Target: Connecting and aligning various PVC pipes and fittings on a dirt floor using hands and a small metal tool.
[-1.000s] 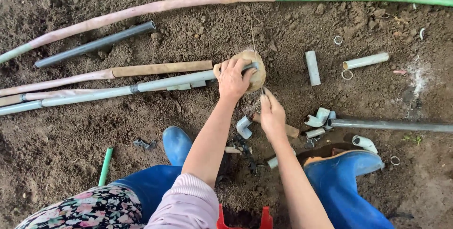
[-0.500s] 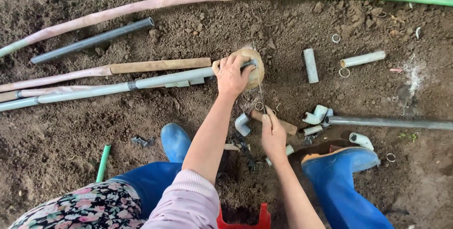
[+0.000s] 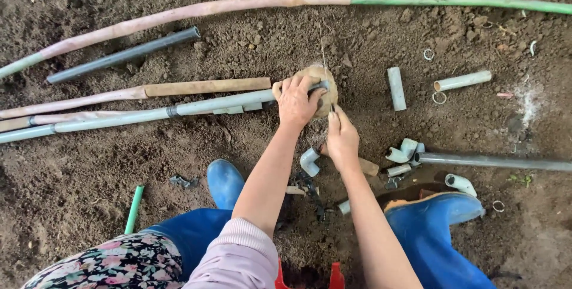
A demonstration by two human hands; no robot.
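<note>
The ground is loose, dark brown soil [image 3: 250, 146], outdoors, strewn with pipes. The left hand [image 3: 296, 102] curls its fingers over a tan ball of twine [image 3: 325, 80] lying at the end of a long grey pipe [image 3: 149, 113]. The right hand [image 3: 341, 140], just below, pinches a thin strand of twine. Short pipe offcuts [image 3: 395, 88] and elbow fittings [image 3: 405, 149] lie to the right, beside a blue rubber boot [image 3: 441, 229].

The ground [image 3: 89, 187] is crumbly, matt brown soil. The tan ball [image 3: 322, 80] under the left hand [image 3: 296, 103] looks rough and fibrous. The grey pipes [image 3: 220, 105] and small elbow fittings [image 3: 310, 161] are smooth, dull plastic smeared with dirt. The blue boots [image 3: 438, 229] are smooth rubber with a slight sheen.
</note>
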